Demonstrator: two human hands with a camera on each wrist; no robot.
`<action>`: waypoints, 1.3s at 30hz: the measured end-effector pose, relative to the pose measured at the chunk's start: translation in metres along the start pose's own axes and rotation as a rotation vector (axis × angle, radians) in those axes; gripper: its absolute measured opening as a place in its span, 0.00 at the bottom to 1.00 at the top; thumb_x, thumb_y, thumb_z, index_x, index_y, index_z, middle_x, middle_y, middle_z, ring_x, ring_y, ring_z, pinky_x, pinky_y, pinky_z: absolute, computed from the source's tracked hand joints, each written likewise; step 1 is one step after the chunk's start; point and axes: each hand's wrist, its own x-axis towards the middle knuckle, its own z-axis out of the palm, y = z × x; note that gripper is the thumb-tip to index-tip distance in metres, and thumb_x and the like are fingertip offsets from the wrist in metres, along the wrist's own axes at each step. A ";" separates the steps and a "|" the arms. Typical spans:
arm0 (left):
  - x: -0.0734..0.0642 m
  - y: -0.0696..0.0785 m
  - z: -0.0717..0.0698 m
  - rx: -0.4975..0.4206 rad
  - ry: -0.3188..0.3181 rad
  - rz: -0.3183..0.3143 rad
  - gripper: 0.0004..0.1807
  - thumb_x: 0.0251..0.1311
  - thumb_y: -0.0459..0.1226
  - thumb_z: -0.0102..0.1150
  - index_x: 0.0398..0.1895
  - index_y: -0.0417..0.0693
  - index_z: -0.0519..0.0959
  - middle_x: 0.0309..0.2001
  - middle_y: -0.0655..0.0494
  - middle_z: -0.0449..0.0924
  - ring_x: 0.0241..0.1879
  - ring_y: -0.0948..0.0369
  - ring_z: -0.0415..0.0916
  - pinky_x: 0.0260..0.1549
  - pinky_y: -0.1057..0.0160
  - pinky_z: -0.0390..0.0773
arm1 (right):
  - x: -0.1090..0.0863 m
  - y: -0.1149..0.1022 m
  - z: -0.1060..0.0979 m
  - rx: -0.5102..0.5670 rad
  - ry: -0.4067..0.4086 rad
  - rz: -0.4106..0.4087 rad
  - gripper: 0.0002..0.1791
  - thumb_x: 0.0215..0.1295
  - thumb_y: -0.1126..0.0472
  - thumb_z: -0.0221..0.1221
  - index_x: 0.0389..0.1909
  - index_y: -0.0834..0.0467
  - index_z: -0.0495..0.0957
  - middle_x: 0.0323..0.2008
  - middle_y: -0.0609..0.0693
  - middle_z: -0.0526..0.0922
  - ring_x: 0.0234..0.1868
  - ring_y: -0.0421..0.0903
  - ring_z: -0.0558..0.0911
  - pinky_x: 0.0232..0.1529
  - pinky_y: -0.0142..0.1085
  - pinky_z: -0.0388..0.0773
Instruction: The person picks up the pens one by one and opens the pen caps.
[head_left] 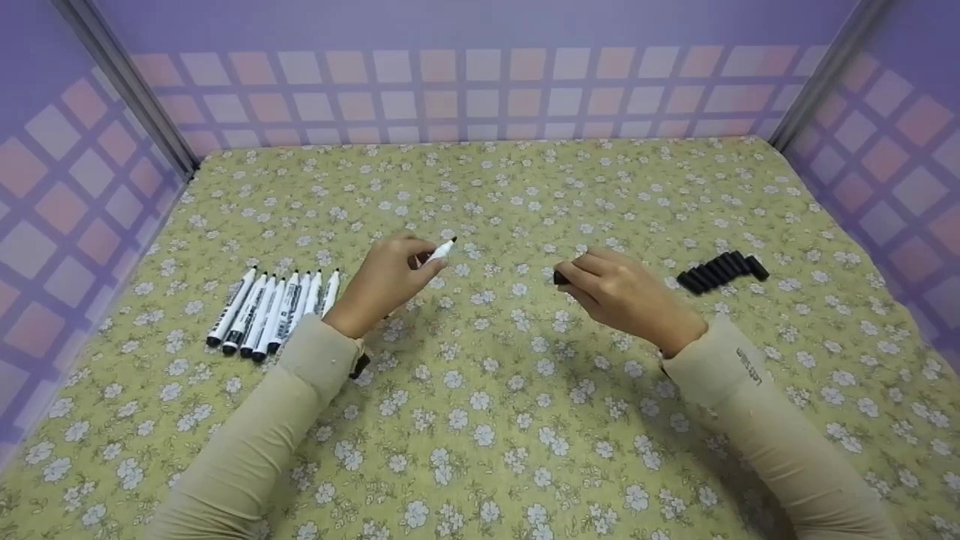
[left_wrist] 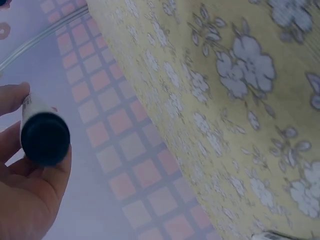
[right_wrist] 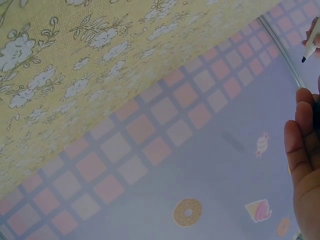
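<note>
Near the middle of the table, my left hand (head_left: 386, 274) pinches a white marker (head_left: 443, 249), its bare black tip pointing up and away to the right. The marker's black rear end faces the camera in the left wrist view, with fingers round the barrel (left_wrist: 31, 106). To the right of it, my right hand (head_left: 611, 289) grips a small black marker cap (head_left: 560, 277), which pokes out toward the left hand. Cap and marker are apart. In the right wrist view, that hand's curled fingers (right_wrist: 301, 150) mostly hide the cap, and the marker tip shows beyond.
Several uncapped white markers (head_left: 259, 319) lie side by side on the left, partly behind the left forearm. On the right, several black caps (head_left: 720, 271) lie in a slanting row. A flowered cloth (head_left: 480, 450) covers the table, and tiled-pattern walls (head_left: 480, 90) enclose its back and sides.
</note>
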 end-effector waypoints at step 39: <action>-0.022 -0.076 -0.042 -0.013 -0.055 -0.487 0.21 0.62 0.37 0.59 0.14 0.48 0.63 0.11 0.60 0.55 0.11 0.64 0.55 0.16 0.64 0.63 | -0.004 -0.003 0.001 -0.003 -0.029 0.006 0.10 0.60 0.67 0.64 0.42 0.64 0.82 0.30 0.54 0.83 0.27 0.46 0.78 0.27 0.35 0.77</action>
